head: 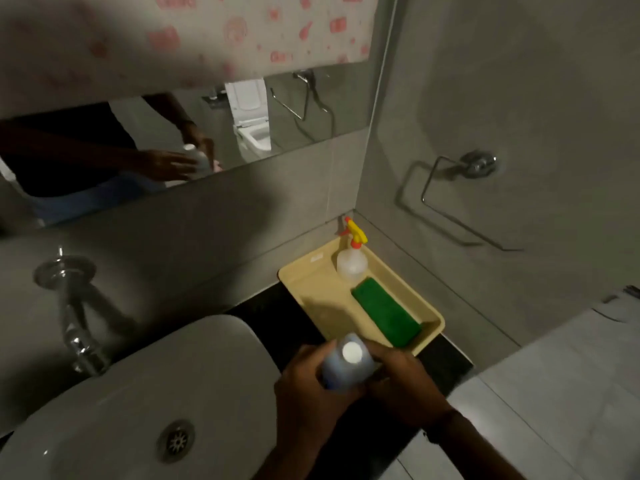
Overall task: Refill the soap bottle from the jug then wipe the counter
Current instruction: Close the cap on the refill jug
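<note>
Field notes on you: both forearms, left [294, 445] and right [481, 448], show bare. A dark band [445, 422] circles your wrist behind the right hand [401, 382]. In the mirror [311, 109]: a dark top [69, 150] with a blue garment [86, 199] below it.

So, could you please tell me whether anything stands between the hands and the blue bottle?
Nothing visible does: the left hand and the right hand both grip the blue bottle beside the yellow tray; its white cap is on.
</note>
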`<state>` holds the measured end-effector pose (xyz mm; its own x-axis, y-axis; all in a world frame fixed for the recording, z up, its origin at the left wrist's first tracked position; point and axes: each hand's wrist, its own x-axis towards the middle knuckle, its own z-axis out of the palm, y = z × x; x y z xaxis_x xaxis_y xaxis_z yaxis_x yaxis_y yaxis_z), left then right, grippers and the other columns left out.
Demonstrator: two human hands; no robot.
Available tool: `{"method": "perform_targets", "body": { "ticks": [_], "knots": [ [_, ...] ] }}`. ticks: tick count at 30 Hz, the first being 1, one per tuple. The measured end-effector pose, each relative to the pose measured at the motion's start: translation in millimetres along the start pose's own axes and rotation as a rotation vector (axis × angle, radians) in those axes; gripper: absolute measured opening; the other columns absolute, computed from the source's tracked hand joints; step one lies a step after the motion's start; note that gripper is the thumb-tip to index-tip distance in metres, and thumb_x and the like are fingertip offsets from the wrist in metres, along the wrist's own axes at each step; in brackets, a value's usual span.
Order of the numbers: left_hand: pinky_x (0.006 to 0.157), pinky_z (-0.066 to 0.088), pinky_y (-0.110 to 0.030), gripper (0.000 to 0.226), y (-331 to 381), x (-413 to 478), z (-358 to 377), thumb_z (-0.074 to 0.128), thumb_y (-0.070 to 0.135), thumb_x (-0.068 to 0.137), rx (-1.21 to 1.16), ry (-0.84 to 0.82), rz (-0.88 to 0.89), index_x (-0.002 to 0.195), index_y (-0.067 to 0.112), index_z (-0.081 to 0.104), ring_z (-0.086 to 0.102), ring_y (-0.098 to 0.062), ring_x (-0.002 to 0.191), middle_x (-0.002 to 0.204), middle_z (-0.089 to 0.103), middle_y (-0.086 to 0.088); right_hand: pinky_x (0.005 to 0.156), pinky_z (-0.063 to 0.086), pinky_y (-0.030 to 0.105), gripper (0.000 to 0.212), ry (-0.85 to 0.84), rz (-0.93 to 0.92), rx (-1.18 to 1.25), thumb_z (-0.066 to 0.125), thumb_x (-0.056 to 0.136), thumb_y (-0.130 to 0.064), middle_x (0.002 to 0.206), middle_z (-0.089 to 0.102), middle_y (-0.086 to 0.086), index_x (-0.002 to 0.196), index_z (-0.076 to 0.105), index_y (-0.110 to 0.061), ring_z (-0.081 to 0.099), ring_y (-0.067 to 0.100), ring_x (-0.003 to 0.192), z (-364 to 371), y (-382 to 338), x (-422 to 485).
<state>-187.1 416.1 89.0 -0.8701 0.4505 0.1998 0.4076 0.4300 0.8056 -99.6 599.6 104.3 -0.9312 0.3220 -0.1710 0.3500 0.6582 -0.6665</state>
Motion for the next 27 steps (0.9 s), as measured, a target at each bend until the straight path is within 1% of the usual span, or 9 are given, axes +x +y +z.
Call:
{"method": "perform_targets", "body": {
  "ticks": [4,8,12,14,16,18,20,23,27],
  "knots": [
    [0.087,0.058,-0.028,0.076,-5,102,15,0.098,0.056,0.047,-0.070,0.005,-0.026,0.115,0.028,0.077,0.072,-0.009,0.106,0.113,0.077,0.009,0.106,0.049,0.034,0.076,-0.007,-0.087,0.121,0.088,0.073,-0.050,0.137,0.066,-0.006,0.140,0.061,-0.027,0.060,0.012,0.129,-24,-7,106],
    [0.094,0.055,-0.024,0.080,-39,185,36,0.096,0.058,0.052,-0.073,-0.074,-0.076,0.123,0.031,0.071,0.068,-0.008,0.115,0.122,0.072,0.013,0.099,0.045,0.021,0.075,0.009,-0.104,0.143,0.087,0.075,-0.046,0.136,0.066,-0.005,0.141,0.059,-0.023,0.060,0.013,0.125,-23,3,197],
    [0.086,0.056,-0.020,0.074,-83,231,60,0.097,0.052,0.056,-0.089,-0.083,-0.200,0.122,0.037,0.069,0.070,-0.007,0.108,0.114,0.072,0.017,0.110,0.044,0.039,0.073,-0.027,-0.040,0.162,0.084,0.083,-0.038,0.143,0.059,0.005,0.146,0.053,-0.018,0.055,0.025,0.132,10,18,265],
    [0.082,0.057,-0.018,0.071,-96,244,70,0.097,0.060,0.050,-0.141,-0.071,-0.207,0.114,0.040,0.074,0.071,-0.006,0.106,0.113,0.074,0.020,0.113,0.040,0.039,0.076,-0.039,-0.019,0.136,0.083,0.084,-0.037,0.147,0.055,0.008,0.149,0.049,-0.016,0.051,0.028,0.135,21,29,289],
    [0.073,0.052,-0.007,0.064,-107,253,78,0.090,0.075,0.043,-0.166,-0.033,-0.218,0.099,0.050,0.072,0.069,0.009,0.095,0.099,0.073,0.033,0.115,0.038,0.037,0.079,-0.076,-0.009,0.162,0.083,0.083,-0.036,0.150,0.053,0.008,0.150,0.046,-0.017,0.049,0.030,0.138,30,39,308],
    [0.069,0.048,-0.002,0.060,-116,260,85,0.083,0.084,0.043,-0.155,-0.006,-0.232,0.090,0.049,0.070,0.064,0.020,0.087,0.089,0.070,0.033,0.110,0.039,0.036,0.080,-0.109,-0.017,0.192,0.086,0.081,-0.034,0.150,0.054,0.007,0.149,0.047,-0.020,0.049,0.031,0.137,36,46,322],
    [0.076,0.054,-0.013,0.058,-122,262,90,0.091,0.067,0.048,-0.135,-0.011,-0.283,0.096,0.038,0.074,0.068,0.011,0.092,0.097,0.075,0.020,0.108,0.040,0.036,0.082,-0.122,-0.018,0.199,0.087,0.080,-0.034,0.150,0.053,0.007,0.150,0.046,-0.021,0.049,0.031,0.137,40,52,330],
    [0.091,0.059,-0.041,0.070,-134,266,98,0.100,0.029,0.058,-0.124,0.021,-0.308,0.121,0.012,0.073,0.071,-0.025,0.111,0.122,0.075,-0.009,0.105,0.041,0.033,0.083,-0.106,-0.013,0.209,0.086,0.081,-0.037,0.151,0.053,0.006,0.151,0.045,-0.022,0.050,0.030,0.136,45,58,335],
    [0.096,0.057,-0.045,0.072,-137,267,102,0.100,0.018,0.060,-0.096,0.023,-0.349,0.125,0.012,0.070,0.068,-0.028,0.117,0.127,0.072,-0.010,0.105,0.037,0.029,0.081,-0.105,-0.025,0.217,0.085,0.082,-0.030,0.152,0.052,0.007,0.152,0.044,-0.021,0.050,0.029,0.137,46,61,334]
  ]
}}
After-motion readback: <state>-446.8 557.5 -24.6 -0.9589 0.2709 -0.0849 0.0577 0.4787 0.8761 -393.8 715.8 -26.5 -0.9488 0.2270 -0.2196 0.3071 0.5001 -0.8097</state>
